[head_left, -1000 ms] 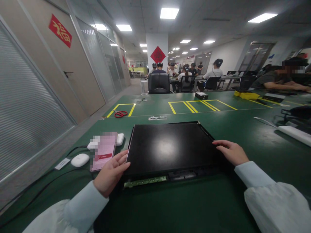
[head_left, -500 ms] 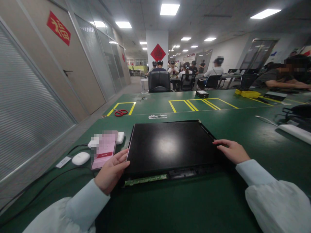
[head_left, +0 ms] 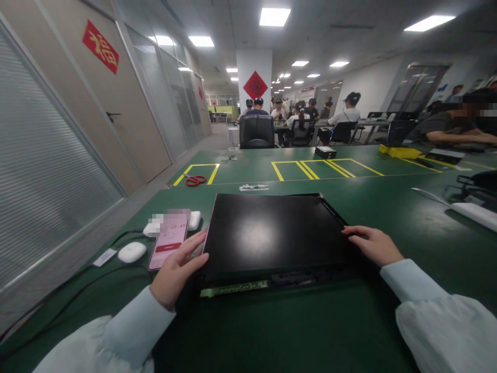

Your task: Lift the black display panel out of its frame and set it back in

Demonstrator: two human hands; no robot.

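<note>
A flat black display panel (head_left: pixel 267 235) lies on the green table (head_left: pixel 295 326) in front of me, with a green circuit strip (head_left: pixel 234 288) showing along its near edge. My left hand (head_left: pixel 176 269) rests against the panel's left edge, fingers stretched out. My right hand (head_left: pixel 373 244) lies on the panel's right edge, fingers extended and flat. Neither hand grips anything.
A phone with a pink screen (head_left: pixel 169 243) lies left of the panel, beside white earbud cases (head_left: pixel 132 252) and black cables (head_left: pixel 70 300). Red scissors (head_left: pixel 195 180) and yellow floor-tape boxes (head_left: pixel 298 170) lie farther back. A white strip (head_left: pixel 476 215) is at right. People sit at far tables (head_left: pixel 306 116).
Both hands stay at the panel's edges; my left fingers have spread slightly further along the left edge. The view has shifted a little.
</note>
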